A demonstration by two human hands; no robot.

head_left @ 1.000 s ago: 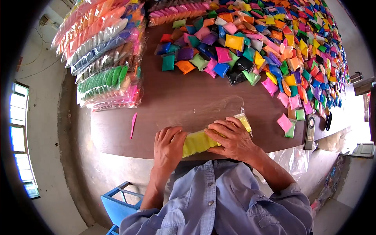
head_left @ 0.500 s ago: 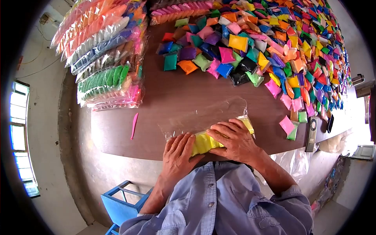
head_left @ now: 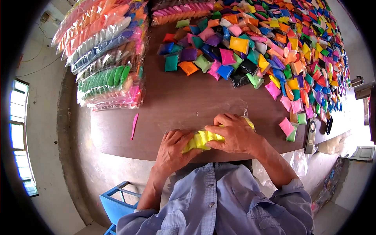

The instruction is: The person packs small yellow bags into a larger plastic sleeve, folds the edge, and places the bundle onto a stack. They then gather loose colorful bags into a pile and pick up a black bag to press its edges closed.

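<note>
Near the table's front edge lies a clear plastic bag [head_left: 229,106] with a row of yellow packets [head_left: 203,140] inside. My left hand [head_left: 172,150] grips the left end of the row, its fingers curled over the far side. Around the right part of the row is my right hand [head_left: 237,135], fingers bent over the top and thumb on the near side. A little yellow shows beyond my right hand. The fingertips of both hands are partly hidden behind the bag. To the left, apart from my hands, lies a slim pink plastic tool [head_left: 134,126].
Filled bags of coloured packets [head_left: 103,80] are stacked at the back left. A large heap of loose coloured packets [head_left: 239,45] spreads over the back and right of the brown table [head_left: 164,98]. A blue stool [head_left: 117,205] stands below at the left.
Both hands have curled more tightly around the yellow packets. The left hand has shifted slightly left, and the row now bends more. The bag's loose film lies lower.
</note>
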